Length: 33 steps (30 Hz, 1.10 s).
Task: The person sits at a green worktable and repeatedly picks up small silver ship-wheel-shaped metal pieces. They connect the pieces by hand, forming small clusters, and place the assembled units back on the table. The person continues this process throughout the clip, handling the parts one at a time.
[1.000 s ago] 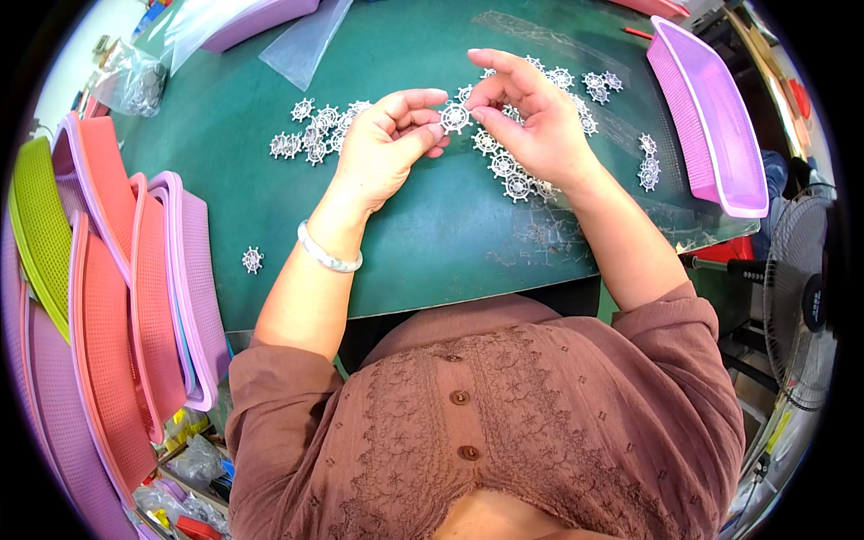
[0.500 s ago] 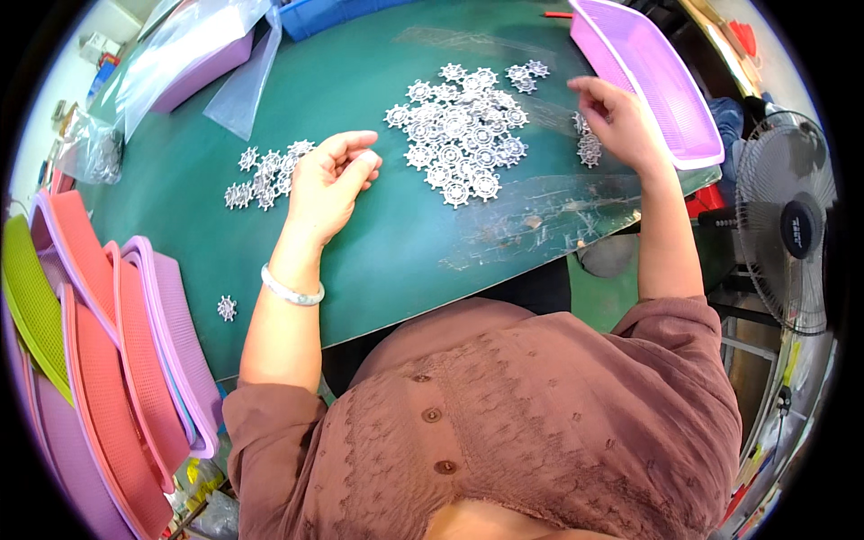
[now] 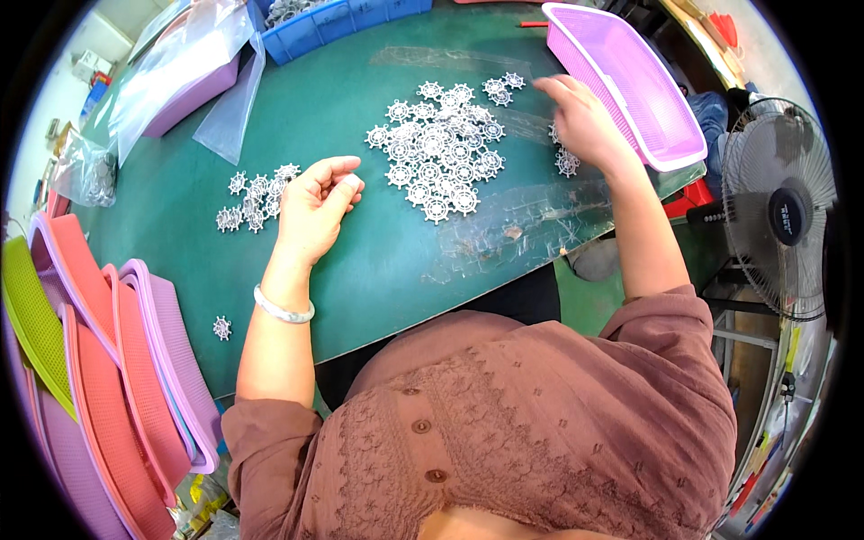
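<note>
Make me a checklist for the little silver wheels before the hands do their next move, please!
1. Middle pile on the green table: ok.
2. Left hand apart from the middle pile: ok, bare table shows between them.
3. Right pile in full view: not ok, the right hand covers part.
4. Right hand empty: cannot tell, its inner side is hidden.
5. Lone wheel apart from the left pile: ok.

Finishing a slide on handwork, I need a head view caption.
Left hand beside a large group of silver wheel-shaped pieces, right hand near a purple basket, over a green table.
</note>
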Each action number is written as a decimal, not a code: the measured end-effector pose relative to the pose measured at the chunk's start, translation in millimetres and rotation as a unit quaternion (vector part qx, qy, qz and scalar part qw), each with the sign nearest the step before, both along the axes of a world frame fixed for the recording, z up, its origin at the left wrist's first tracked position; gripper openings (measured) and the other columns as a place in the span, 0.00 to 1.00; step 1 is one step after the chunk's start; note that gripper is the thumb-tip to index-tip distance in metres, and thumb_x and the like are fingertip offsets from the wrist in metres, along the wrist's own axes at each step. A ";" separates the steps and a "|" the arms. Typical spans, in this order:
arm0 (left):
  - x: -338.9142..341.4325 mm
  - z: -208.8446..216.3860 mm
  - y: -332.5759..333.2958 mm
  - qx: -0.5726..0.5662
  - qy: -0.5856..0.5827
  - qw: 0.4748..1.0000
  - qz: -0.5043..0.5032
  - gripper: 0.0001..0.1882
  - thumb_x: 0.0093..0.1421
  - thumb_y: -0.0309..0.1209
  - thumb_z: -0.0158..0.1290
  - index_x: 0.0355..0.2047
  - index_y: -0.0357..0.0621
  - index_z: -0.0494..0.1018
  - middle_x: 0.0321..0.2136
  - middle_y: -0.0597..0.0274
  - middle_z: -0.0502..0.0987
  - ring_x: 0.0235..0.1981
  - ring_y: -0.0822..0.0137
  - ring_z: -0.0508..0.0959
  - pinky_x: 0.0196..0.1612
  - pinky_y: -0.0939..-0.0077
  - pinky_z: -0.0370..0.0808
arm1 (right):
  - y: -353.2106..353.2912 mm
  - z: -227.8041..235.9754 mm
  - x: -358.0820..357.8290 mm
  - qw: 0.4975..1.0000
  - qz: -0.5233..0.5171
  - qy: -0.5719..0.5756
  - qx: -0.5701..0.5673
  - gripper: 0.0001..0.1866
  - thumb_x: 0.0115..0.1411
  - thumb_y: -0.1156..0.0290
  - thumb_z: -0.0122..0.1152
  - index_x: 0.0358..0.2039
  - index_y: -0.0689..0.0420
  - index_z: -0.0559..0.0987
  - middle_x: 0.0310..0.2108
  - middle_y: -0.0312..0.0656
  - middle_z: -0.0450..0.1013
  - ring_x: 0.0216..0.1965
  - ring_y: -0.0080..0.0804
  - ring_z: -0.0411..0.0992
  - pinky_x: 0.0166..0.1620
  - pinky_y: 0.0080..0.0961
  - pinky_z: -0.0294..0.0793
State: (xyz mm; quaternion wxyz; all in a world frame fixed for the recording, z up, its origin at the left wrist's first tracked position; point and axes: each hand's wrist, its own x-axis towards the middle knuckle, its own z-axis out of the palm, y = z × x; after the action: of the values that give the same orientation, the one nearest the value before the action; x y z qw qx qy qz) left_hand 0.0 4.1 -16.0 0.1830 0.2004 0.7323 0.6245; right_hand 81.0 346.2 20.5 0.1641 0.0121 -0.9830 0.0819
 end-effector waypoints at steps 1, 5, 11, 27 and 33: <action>0.6 0.1 0.9 0.002 0.006 1.000 -0.006 0.12 0.59 0.27 0.49 0.43 0.37 0.71 0.29 0.64 0.76 0.29 0.76 0.74 0.33 0.84 0.71 | -2.3 -5.2 -7.9 0.999 0.022 0.036 -0.032 0.20 0.51 0.77 0.51 0.47 0.58 0.69 0.46 0.49 0.66 0.50 0.47 0.63 0.52 0.33 0.64; -0.4 -1.1 1.4 -0.008 0.030 0.999 -0.014 0.13 0.58 0.27 0.49 0.43 0.37 0.71 0.29 0.64 0.76 0.29 0.76 0.74 0.33 0.84 0.71 | -16.7 -22.3 -42.9 0.992 -0.042 -0.062 -0.098 0.29 0.59 0.53 0.49 0.55 0.58 0.62 0.56 0.51 0.57 0.58 0.45 0.57 0.58 0.32 0.57; -0.5 -2.2 0.4 -0.034 0.074 0.997 -0.009 0.13 0.57 0.28 0.50 0.43 0.36 0.71 0.29 0.64 0.76 0.29 0.76 0.74 0.33 0.84 0.71 | -71.3 -47.5 -60.2 0.997 0.021 -0.055 -0.051 0.33 0.57 0.47 0.48 0.57 0.54 0.60 0.58 0.58 0.54 0.61 0.58 0.47 0.61 0.44 0.47; -13.8 0.5 -3.9 -0.086 0.020 0.990 0.109 0.10 0.58 0.24 0.45 0.39 0.38 0.72 0.29 0.65 0.73 0.28 0.76 0.72 0.32 0.83 0.71 | -143.1 -29.8 -76.5 0.980 0.162 0.004 -0.114 0.23 0.54 0.67 0.54 0.51 0.57 0.67 0.50 0.49 0.66 0.56 0.50 0.57 0.56 0.45 0.55; -12.5 3.1 -2.3 -0.075 0.009 0.991 0.107 0.10 0.58 0.23 0.43 0.39 0.36 0.71 0.31 0.62 0.74 0.29 0.75 0.72 0.32 0.82 0.72 | -164.0 -23.5 -102.7 0.958 0.273 -0.053 -0.073 0.26 0.50 0.82 0.51 0.52 0.54 0.67 0.46 0.46 0.69 0.52 0.44 0.63 0.53 0.35 0.65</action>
State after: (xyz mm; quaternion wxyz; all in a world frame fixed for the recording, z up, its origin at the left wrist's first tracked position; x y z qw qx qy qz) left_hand -12.5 1.7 -12.9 0.1235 0.1119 0.7961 0.5818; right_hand -21.7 182.1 -3.0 0.0837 0.2634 -0.9409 0.1957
